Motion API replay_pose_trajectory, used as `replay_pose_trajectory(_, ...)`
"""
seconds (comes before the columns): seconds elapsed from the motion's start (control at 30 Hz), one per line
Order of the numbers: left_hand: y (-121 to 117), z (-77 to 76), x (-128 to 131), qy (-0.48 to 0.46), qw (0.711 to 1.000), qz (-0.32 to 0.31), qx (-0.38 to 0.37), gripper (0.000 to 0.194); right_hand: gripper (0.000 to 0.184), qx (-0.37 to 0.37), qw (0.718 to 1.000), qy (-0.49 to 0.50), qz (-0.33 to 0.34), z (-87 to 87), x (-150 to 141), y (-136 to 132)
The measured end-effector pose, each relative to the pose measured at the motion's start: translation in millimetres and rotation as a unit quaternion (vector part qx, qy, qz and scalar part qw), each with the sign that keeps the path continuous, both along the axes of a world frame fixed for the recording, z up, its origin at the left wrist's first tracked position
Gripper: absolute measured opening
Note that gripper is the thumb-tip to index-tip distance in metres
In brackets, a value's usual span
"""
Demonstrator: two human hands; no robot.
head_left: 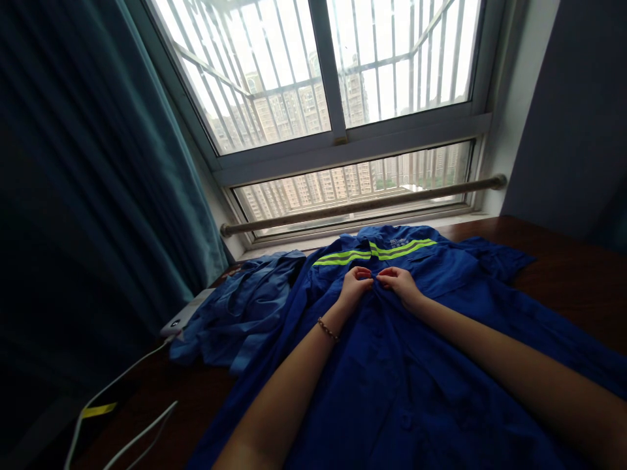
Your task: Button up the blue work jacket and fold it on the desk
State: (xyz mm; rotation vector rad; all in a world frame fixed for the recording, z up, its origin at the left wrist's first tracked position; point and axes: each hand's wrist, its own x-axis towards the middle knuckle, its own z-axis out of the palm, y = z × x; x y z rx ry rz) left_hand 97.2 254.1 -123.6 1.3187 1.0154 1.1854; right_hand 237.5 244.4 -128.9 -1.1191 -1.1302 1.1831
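Observation:
A dark blue work jacket (441, 365) with yellow-green reflective stripes across the chest lies spread out, front side up. At its front opening, just below the stripes, my left hand (356, 286) pinches the fabric edge. Close beside it, my right hand (399, 284) pinches the opposite edge, the fingertips of both hands nearly meeting. What sits between the fingertips, perhaps a button, is too small to make out. A bracelet (328, 329) circles my left wrist. Farther down the jacket front a round button (406, 419) shows faintly.
Lighter blue crumpled clothing (245, 307) lies to the left on the dark wooden surface (578, 287). Beside it are a white power strip (183, 318) and white cables (122, 376). A curtain (161, 196) hangs left; a rail (362, 207) crosses the barred window behind.

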Motion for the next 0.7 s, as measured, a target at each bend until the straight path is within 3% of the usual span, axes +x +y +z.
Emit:
replay_pose_trajectory(0.13, -2.1, 1.4, -2.4, -0.006, 0.999, -0.042, -0.023, 0.036, 0.022, -0.013, 1.000, 0.001, 0.013, 0.1, 1.7, 1.1)
replay_pose_trajectory(0.3, -0.5, 4.2, -5.4, 0.061, 0.996, -0.060, -0.017, 0.043, 0.022, -0.021, 1.000, -0.013, 0.016, -1.7, 1.9, 3.6)
replay_pose_trajectory(0.5, 3.2, 2.4, -3.9, 0.228, 0.968, -0.036, 0.095, 0.041, 0.027, -0.032, 0.999, -0.028, -0.011, -4.2, 1.3, 6.3)
replay_pose_trajectory(0.7, -3.4, 1.7, -1.6, 0.305, 0.938, 0.006, 0.162, 0.033, 0.025, -0.032, 0.998, -0.058, 0.001, -4.8, 2.9, 7.9)
